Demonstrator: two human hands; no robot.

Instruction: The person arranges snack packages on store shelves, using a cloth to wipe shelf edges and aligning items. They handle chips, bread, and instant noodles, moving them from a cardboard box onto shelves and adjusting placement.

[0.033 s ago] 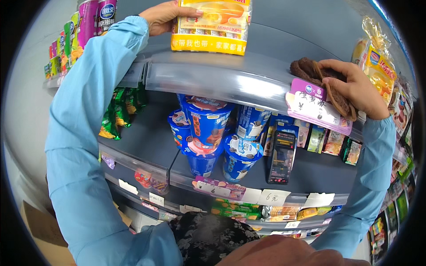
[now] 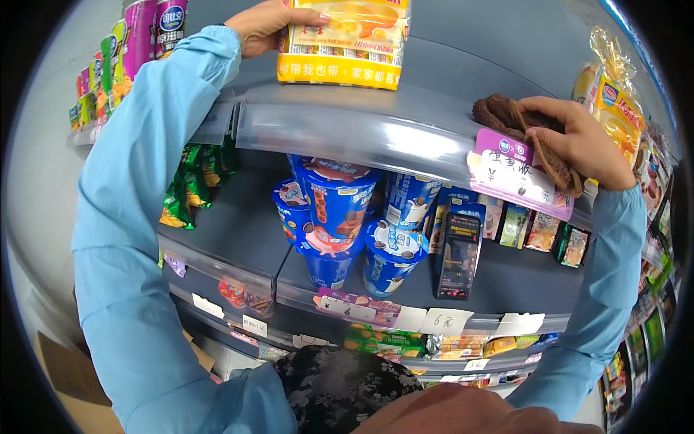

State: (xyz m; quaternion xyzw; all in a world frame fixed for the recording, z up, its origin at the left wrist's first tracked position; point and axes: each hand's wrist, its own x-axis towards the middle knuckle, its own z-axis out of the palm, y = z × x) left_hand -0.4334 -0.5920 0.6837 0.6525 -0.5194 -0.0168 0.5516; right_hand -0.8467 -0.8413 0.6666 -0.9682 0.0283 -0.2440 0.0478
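At the top of the view, my left hand grips the left side of a yellow snack package with pictures of cakes on it. The package stands upright on the top grey shelf. My right hand is closed on a folded brown cloth, its thumb pressing the fabric. The cloth lies over the shelf's front edge and overlaps the right part of a purple and white price tag. Both arms wear light blue sleeves.
Below are blue snack cups, some stacked, and a smartphone propped upright against blue boxes. Purple and green canisters stand at far left, bagged bread at far right. A clear plastic strip edges the top shelf.
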